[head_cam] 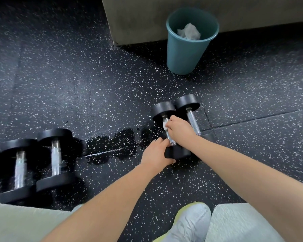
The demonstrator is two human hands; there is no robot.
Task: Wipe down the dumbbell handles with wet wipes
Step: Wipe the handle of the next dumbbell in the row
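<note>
The wipe (pixel 164 125) sits at the far end of the handle (pixel 170 139) of a dumbbell (pixel 163 109) lying on the floor (pixel 94 84), just beside a second dumbbell (pixel 192 122). The right hand (pixel 179 127) pinches the wipe against the handle. The left hand (pixel 156 154) steadies the near head, its fingers (pixel 160 143) curled over it. Wiping seems under way; next, the wipe likely needs drawing along the handle toward the near head. A bin (pixel 182 55) holding crumpled wipes stands beyond.
</note>
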